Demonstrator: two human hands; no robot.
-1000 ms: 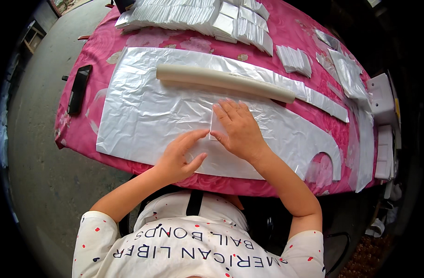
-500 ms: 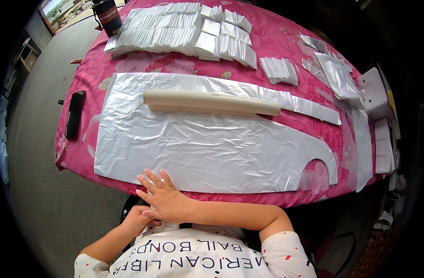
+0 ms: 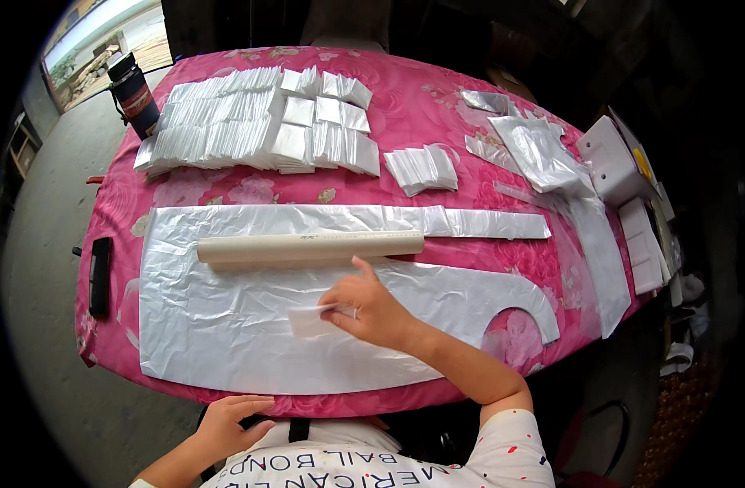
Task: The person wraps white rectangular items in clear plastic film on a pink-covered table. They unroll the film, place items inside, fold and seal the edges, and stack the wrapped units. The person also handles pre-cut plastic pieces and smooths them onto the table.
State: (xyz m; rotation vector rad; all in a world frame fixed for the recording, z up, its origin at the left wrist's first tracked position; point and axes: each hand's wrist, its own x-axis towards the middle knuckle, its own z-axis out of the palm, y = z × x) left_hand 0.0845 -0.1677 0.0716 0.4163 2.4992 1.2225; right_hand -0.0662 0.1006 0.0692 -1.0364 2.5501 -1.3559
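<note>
My right hand (image 3: 362,302) is above the middle of the table, thumb and fingers pinched on the end of a small folded white plastic packet (image 3: 305,322), which is slightly blurred. Below it a large silvery-white plastic sheet (image 3: 218,342) lies flat and wrinkled, with a curved cut-out at its right end. A pale tube (image 3: 307,247) rests across the sheet, just beyond my right hand. My left hand (image 3: 232,420) is at the table's near edge, holding nothing, its fingers stretched and thumb apart.
Rows of folded white packets (image 3: 226,118) stand at the far left, with a smaller stack (image 3: 421,169) to their right. A dark flask (image 3: 133,96) and a black case (image 3: 100,276) are at the left edge. Crumpled clear plastic (image 3: 543,154) and white boxes (image 3: 607,163) lie right, on a pink tablecloth (image 3: 437,398).
My right hand has swung up from beside my left hand to over the sheet, carrying the folded packet. My left hand has opened, staying near the edge. The view has tilted upward.
</note>
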